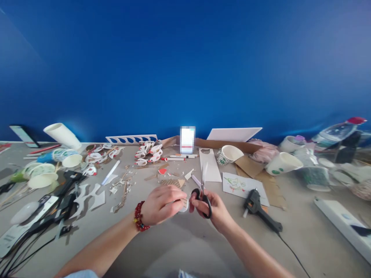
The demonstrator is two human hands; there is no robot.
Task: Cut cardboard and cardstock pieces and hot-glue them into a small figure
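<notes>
Black-handled steel scissors (203, 195) point blades-up over the grey desk (179, 247), right hand (216, 210) fingers closed through their loops; left hand (162, 204) fingers pinch a small white paper piece (184, 205). White paper cup (230, 153) lies tipped, empty.

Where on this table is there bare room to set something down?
Bare table near the camera, below the left hand and right hand, out to the glue gun. Crowded: cables and paper cups at left, spotted cup at right.
</notes>
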